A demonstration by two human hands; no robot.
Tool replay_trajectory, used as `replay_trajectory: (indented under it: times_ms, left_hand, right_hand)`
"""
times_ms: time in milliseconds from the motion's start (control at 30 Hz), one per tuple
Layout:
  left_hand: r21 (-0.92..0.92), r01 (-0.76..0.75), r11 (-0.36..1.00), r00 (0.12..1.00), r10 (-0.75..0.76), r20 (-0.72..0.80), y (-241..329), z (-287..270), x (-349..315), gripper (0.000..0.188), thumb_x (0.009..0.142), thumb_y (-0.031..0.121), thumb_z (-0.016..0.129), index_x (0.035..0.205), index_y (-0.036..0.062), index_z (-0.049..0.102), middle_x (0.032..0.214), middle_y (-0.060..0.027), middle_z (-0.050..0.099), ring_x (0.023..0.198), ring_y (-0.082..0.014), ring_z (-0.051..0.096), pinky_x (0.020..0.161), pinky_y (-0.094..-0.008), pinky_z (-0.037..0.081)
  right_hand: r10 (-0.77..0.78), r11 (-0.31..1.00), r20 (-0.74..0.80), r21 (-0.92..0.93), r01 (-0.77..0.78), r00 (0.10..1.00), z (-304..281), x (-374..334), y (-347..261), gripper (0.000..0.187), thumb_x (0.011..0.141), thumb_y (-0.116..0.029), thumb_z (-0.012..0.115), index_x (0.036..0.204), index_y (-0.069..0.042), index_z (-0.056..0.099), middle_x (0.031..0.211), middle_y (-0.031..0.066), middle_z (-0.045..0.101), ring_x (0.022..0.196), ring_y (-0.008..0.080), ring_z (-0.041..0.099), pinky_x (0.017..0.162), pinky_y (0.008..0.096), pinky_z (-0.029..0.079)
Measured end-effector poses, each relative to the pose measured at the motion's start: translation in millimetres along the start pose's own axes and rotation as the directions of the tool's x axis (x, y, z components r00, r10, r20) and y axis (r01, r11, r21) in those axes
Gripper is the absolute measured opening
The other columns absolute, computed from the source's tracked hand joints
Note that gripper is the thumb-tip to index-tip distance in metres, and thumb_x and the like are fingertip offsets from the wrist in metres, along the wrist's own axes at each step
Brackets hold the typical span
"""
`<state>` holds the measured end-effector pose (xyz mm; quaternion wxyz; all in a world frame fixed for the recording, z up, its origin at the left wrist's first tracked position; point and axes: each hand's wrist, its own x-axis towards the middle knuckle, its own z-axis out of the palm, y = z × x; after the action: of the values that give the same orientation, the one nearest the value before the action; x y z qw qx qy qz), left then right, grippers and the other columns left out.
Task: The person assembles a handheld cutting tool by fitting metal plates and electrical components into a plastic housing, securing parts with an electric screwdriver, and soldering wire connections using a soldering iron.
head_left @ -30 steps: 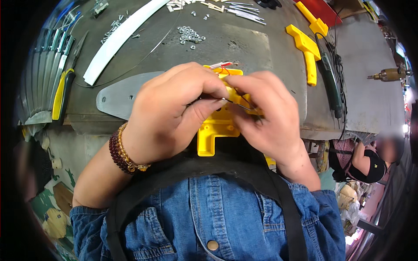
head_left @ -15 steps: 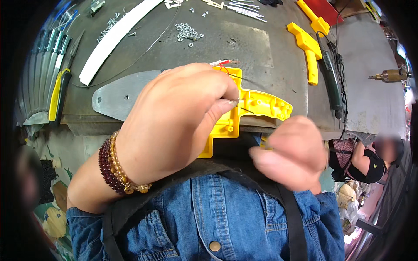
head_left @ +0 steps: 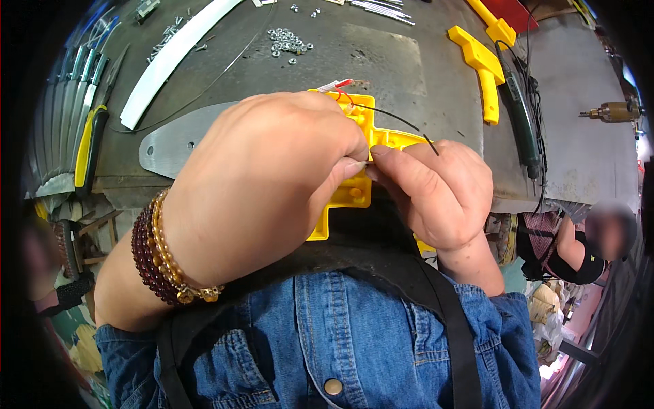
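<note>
A yellow plastic housing half point(head_left: 353, 198) with ribs and round posts inside lies at the bench's front edge, partly hidden by my hands. My left hand point(head_left: 266, 160) is closed over it, thumb and finger pinching a thin black wire. My right hand point(head_left: 439, 191) meets it there, its fingertips pinched at the same small spot. Another black wire point(head_left: 392, 114) curves out over the housing, and a short dark end point(head_left: 430, 144) shows above my right hand. A small red-and-white part point(head_left: 336, 86) with a red lead sits at the housing's far edge. A grey metal plate point(head_left: 167, 144) with holes sticks out left of my left hand.
Several nuts point(head_left: 286, 42) lie mid-bench. Beyond the plate are a white curved strip point(head_left: 174, 65) and screws point(head_left: 165, 42). Knives point(head_left: 75, 102) and a yellow-black cutter point(head_left: 91, 146) are at left. Yellow housings point(head_left: 487, 75), a corded screwdriver point(head_left: 521, 133) and people point(head_left: 572, 249) are right.
My right hand has moved left and up from beside the housing to my left fingertips, and its fingers have closed in a pinch. My left hand keeps its pinch.
</note>
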<state>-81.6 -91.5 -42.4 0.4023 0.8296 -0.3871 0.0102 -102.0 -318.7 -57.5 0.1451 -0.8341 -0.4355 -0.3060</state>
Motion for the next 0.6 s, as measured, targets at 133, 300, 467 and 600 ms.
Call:
replay_trajectory:
  times_ms: [133,300,467,600]
  left_hand:
    - [0.050,0.001,0.999,1.000,0.000,-0.024,2.5,1.7,-0.3,0.011,0.078,0.002,0.068,0.088,-0.0007,0.065,0.088,-0.0169,0.065,0.085,-0.0349,0.064,0.076,-0.0386,0.051]
    - [0.121,-0.060,0.991,0.995,0.069,-0.077,1.7,3.1,-0.7,0.014,0.076,0.001,0.069,0.089,0.0000,0.065,0.089,-0.0152,0.066,0.082,-0.0334,0.065,0.074,-0.0395,0.052]
    - [0.327,-0.149,0.933,0.979,0.186,-0.086,5.0,3.8,-0.9,0.018,0.075,0.002,0.068,0.093,0.0025,0.066,0.092,-0.0140,0.066,0.078,-0.0308,0.064,0.068,-0.0388,0.050]
    - [0.332,-0.103,0.938,0.977,0.157,-0.141,6.3,14.3,-2.9,0.016,0.074,0.006,0.068,0.089,0.0040,0.065,0.087,-0.0113,0.064,0.077,-0.0299,0.061,0.064,-0.0376,0.048]
  right_hand:
    - [0.019,1.000,-0.011,0.008,-0.019,1.000,0.0,-0.6,0.6,0.029,0.065,-0.014,0.070,0.092,-0.003,0.072,0.072,0.0044,0.060,0.058,0.0178,0.060,0.047,0.0284,0.046]
    - [0.054,0.998,0.016,0.023,-0.054,0.998,-2.6,-0.6,1.4,0.026,0.065,-0.012,0.072,0.090,-0.004,0.070,0.073,0.0058,0.063,0.057,0.0195,0.061,0.048,0.0299,0.047]
    - [0.237,0.961,0.095,0.126,-0.248,0.967,-0.7,8.8,-9.3,0.019,0.073,-0.007,0.074,0.089,-0.004,0.063,0.073,0.0076,0.061,0.060,0.0239,0.062,0.050,0.0327,0.049]
    - [0.367,0.900,0.209,0.168,-0.403,0.906,-1.0,15.6,-15.2,0.015,0.081,-0.006,0.071,0.089,-0.002,0.059,0.074,0.0084,0.057,0.064,0.0264,0.061,0.053,0.0352,0.048]
